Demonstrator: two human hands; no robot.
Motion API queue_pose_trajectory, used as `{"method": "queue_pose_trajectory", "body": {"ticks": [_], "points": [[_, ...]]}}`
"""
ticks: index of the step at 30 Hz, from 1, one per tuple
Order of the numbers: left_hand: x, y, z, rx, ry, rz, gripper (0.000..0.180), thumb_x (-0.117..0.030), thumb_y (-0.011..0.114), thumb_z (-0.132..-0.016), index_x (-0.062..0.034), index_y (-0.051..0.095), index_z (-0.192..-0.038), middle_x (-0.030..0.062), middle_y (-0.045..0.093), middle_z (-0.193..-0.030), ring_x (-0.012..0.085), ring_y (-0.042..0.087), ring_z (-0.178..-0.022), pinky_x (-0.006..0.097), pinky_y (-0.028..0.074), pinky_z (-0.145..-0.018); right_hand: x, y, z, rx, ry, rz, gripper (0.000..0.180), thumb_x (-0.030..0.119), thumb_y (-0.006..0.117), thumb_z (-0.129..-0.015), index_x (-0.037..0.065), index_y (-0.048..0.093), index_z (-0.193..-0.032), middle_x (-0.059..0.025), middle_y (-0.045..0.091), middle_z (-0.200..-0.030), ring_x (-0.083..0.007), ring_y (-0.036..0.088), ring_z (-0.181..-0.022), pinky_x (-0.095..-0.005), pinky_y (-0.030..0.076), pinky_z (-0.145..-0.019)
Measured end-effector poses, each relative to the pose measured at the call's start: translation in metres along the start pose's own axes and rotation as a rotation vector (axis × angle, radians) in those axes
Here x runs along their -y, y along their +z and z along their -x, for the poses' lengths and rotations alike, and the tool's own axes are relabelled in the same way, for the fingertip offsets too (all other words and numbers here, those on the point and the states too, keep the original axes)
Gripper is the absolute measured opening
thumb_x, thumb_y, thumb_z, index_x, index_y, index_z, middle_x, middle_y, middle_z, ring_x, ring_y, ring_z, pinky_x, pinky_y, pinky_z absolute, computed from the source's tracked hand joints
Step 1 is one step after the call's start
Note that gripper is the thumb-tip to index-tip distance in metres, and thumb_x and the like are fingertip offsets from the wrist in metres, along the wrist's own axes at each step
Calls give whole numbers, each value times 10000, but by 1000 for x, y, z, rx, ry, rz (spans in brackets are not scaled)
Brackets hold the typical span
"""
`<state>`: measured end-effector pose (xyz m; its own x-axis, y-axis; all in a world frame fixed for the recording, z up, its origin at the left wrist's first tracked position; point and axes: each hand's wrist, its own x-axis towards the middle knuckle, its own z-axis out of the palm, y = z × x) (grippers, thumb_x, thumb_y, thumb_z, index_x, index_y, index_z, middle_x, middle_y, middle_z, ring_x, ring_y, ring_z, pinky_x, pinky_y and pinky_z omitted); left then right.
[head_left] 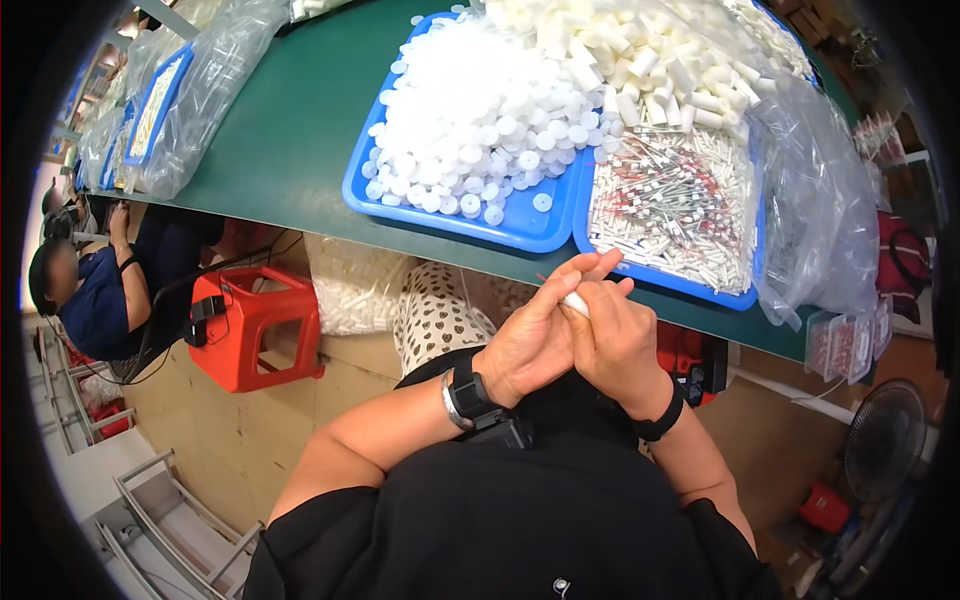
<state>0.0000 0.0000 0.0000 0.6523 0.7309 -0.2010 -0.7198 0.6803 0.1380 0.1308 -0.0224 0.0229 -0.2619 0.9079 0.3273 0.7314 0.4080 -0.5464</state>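
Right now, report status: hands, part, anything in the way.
Left hand and right hand both closed on a small white tube. Held at the green table edge. Nothing between hands and blue trays.

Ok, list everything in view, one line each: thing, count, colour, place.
table: one, green, across the top
blue trays: two, side by side near the table edge
round caps: a heap, white, in the left tray
small tubes: a heap, white, behind the right tray
thin parts: many, white with red, in the right tray
clear bags: several, at both table ends
stool: one, red, on the floor, left
fan: one, lower right
seated person: one, dark blue top, far left
small white piece: one, between both hands
left hand: on the piece, black watch on wrist
right hand: on the piece, black wristband
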Motion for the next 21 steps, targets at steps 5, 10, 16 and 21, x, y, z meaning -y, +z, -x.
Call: {"method": "queue_pose_trajectory", "body": {"ticks": [5,10,16,21], "points": [[-13,10,-1,-41,6,-138,430,-309,450,-1041,-50,460,-1384,111,422,-1487,293,356,-1409,433,315,-1166,2,5,-5,-71,80,-194,221,51,643,-897,-9,543,-1085,-174,654,-862,-343,664,-727,-390,515,-609],[-18,11,3,28,6,-95,450,-326,424,-1051,-28,433,-1388,98,406,-1497,273,357,-1409,424,302,-1172,5,-3,-12,-33,82,-284,175,65,651,-887,2,565,-1026,-148,665,-885,-349,670,-721,-407,523,-606],[-6,9,7,16,42,-87,416,-342,385,-1065,-113,397,-1412,85,381,-1511,284,330,-1421,448,297,-1177,2,-4,-14,-38,-49,-144,173,53,655,-868,-9,593,-1017,-149,670,-874,-337,668,-687,-402,522,-599],[-6,6,4,12,49,-66,501,-422,357,-1057,-142,338,-1472,82,357,-1525,279,313,-1429,442,282,-1187,1,1,-16,-54,-6,-166,199,62,642,-885,-7,569,-1057,-171,654,-882,-355,661,-708,-420,522,-616]]}}
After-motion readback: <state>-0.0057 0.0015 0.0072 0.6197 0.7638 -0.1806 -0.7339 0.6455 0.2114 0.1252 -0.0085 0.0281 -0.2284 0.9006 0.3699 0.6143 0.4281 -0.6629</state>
